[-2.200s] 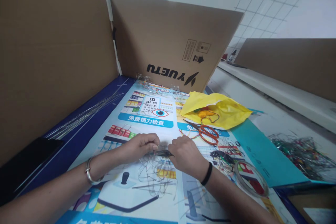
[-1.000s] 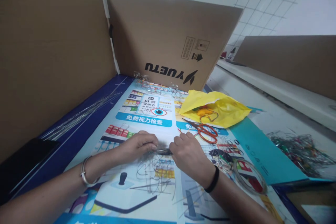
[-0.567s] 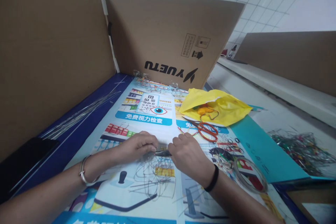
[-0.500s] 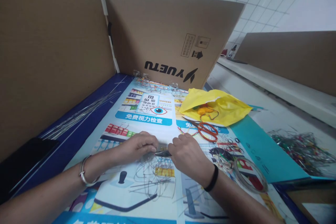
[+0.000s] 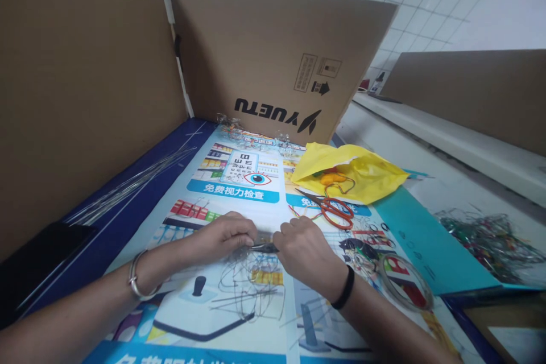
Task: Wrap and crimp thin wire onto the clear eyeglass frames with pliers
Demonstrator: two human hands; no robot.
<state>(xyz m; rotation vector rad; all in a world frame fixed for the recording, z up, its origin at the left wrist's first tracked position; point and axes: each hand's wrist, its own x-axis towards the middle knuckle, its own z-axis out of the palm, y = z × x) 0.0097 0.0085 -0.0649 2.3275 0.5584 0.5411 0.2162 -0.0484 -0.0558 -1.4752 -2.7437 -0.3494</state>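
Note:
My right hand is closed round a pair of pliers, its dark jaws pointing left. The handles are hidden inside my fist. Opposite it, my left hand pinches a thin wire right at the tips of the jaws; the wire's exact shape is too small to make out. Beneath both hands, a loose tangle of thin wires lies on the printed sheet. Beyond my right hand rest scissors with orange handles, touching the edge of a yellow bag.
Cardboard panels stand at the back and left. Long straight wires lie at left near a black object. At right are a wire coil, a turquoise folder and a heap of wire scraps.
Almost nothing differs. Both hands keep their grip and place, and the view has shifted only very slightly.

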